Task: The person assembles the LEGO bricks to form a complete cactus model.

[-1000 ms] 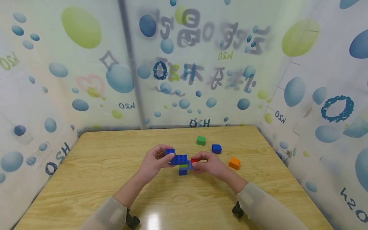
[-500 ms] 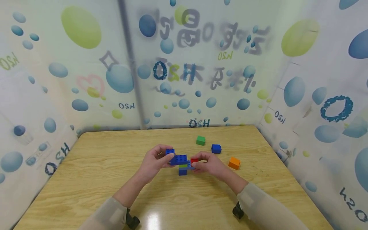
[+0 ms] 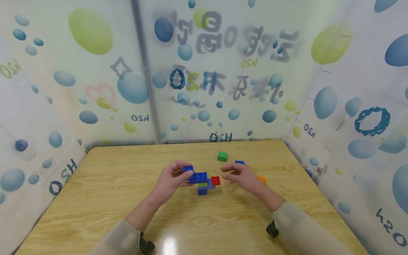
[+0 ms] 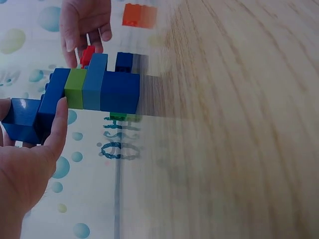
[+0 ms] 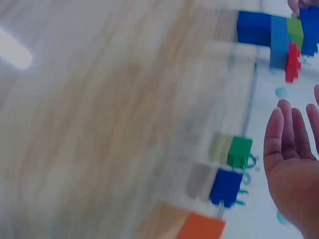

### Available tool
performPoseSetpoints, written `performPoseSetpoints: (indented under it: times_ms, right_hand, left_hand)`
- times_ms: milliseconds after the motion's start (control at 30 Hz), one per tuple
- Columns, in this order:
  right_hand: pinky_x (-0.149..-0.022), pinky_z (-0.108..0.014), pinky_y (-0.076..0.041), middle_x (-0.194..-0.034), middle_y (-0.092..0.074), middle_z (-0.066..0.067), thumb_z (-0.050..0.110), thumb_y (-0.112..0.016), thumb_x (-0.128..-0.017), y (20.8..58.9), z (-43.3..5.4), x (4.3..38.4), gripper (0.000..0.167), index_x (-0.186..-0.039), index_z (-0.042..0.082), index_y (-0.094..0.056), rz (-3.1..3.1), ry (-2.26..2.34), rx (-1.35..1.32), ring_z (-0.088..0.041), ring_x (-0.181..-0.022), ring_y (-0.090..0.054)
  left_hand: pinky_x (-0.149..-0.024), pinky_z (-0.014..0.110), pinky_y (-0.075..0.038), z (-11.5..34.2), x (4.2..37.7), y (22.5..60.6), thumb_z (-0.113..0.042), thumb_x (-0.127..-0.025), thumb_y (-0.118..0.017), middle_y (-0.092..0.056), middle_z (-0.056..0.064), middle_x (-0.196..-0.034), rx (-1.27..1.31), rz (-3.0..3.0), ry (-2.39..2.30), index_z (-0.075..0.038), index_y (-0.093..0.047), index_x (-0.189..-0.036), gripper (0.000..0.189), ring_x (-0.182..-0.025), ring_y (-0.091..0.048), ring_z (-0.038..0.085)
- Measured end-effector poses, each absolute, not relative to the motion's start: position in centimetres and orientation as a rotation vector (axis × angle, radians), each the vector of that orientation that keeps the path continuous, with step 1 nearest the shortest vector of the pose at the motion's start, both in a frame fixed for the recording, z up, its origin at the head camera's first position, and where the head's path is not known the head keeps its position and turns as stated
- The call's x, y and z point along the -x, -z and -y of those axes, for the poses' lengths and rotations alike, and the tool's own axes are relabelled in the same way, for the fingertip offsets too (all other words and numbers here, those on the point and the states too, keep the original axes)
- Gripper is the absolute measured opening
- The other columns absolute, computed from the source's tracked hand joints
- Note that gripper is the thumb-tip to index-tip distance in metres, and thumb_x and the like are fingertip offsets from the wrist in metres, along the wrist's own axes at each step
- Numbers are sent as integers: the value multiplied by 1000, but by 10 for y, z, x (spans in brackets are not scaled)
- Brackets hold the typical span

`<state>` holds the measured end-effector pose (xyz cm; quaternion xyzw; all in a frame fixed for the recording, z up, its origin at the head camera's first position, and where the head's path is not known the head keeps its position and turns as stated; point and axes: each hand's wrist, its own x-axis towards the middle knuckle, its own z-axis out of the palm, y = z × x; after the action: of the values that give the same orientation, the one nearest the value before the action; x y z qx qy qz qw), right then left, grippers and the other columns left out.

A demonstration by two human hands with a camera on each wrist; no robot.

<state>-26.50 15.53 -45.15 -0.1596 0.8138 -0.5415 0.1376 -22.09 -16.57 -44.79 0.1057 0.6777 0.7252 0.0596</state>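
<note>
Pale curtains (image 3: pixel 280 106) with blue and green spots and backward lettering rise behind and beside a wooden counter (image 3: pixel 127 170). At left, the left hand (image 3: pixel 172 180) pinches the top blue block (image 3: pixel 188 169) of a toy stack (image 3: pixel 200 177) near the counter's middle. Lower down come a lime block (image 3: pixel 202 184), a lighter blue block (image 3: pixel 211 185) and a dark blue base (image 3: pixel 202 191); a red block (image 3: pixel 215 181) sits at the right end. Farther back lies a green block (image 3: pixel 222 156). Just right of the red block, apart from it, the right hand (image 3: pixel 243 177) has relaxed fingers, thumb slightly parted. Partly hidden behind it are a loose blue block (image 3: pixel 239 162) and, rightmost, an orange block (image 3: pixel 262 179).
</note>
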Motion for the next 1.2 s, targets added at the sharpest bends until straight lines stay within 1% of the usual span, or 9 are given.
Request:
performPoseSetpoints:
  times_ms: [133, 233, 300, 500, 633, 700, 900, 1067, 1200]
  right_hand:
    - [-99, -46, -65, -134, -74, -14, 29, -76, -106, 448, -174, 268, 42, -139, 4, -71, -2434, 1535, 438, -26, -113, -71]
    - [-96, -44, -63, -130, -76, -11, 28, -77, -106, 445, -189, 268, 41, -137, 3, -73, -2474, 1524, 411, -23, -109, -69]
    - [-94, -40, -63, -129, -76, -10, 28, -76, -106, 444, -200, 268, 39, -136, 3, -73, -2503, 1511, 398, -20, -108, -68]
    - [-85, -28, -61, -129, -77, -11, 32, -76, -106, 446, -231, 269, 43, -138, 4, -72, -2575, 1454, 357, -20, -106, -66]
    - [-81, -27, -61, -125, -77, -10, 33, -76, -106, 450, -251, 269, 45, -139, 4, -72, -2628, 1416, 331, -21, -103, -65]
    - [-82, -28, -60, -124, -77, -11, 33, -76, -105, 452, -260, 269, 44, -138, 4, -73, -2661, 1386, 328, -21, -103, -65]
    - [-87, -25, -57, -127, -76, -11, 34, -76, -105, 460, -277, 268, 43, -136, 4, -74, -2740, 1279, 314, -21, -107, -65]
    - [-83, -26, -59, -133, -74, -15, 32, -79, -103, 465, -285, 268, 45, -138, 4, -72, -2703, 1265, 309, -23, -106, -66]
    - [-84, -26, -59, -140, -70, -19, 32, -82, -101, 468, -289, 266, 51, -141, 3, -69, -2649, 1247, 298, -24, -108, -66]
  left_hand:
    - [-90, 46, -70, 166, 221, 449, -12, -108, -72, -60, 8, -112, -321, -2055, -2195, 1, -62, -141, 37, -109, -70, 23]
    - [-89, 44, -70, 166, 222, 449, -12, -107, -72, -60, 7, -110, -329, -2058, -2197, 2, -62, -140, 37, -106, -71, 21]
    - [-88, 43, -70, 166, 222, 450, -12, -107, -72, -60, 7, -109, -335, -2063, -2198, 3, -62, -140, 37, -105, -72, 20]
    - [-88, 44, -70, 166, 221, 450, -12, -107, -72, -60, 7, -109, -332, -2064, -2198, 3, -62, -140, 37, -104, -71, 20]
    - [-89, 46, -70, 166, 221, 449, -11, -107, -72, -60, 8, -109, -326, -2066, -2198, 2, -63, -139, 36, -104, -71, 21]
    - [-90, 47, -70, 166, 221, 449, -11, -108, -71, -60, 9, -109, -325, -2068, -2199, 1, -64, -139, 35, -104, -72, 21]
    - [-92, 52, -69, 166, 220, 448, -12, -107, -72, -61, 7, -109, -337, -2068, -2194, 2, -63, -140, 36, -104, -72, 21]
    - [-94, 55, -68, 166, 220, 446, -12, -108, -71, -61, 7, -111, -339, -2058, -2194, 2, -62, -141, 37, -104, -71, 20]
    - [-94, 56, -67, 166, 220, 446, -12, -108, -71, -61, 8, -111, -340, -2049, -2196, 1, -62, -141, 37, -106, -71, 21]
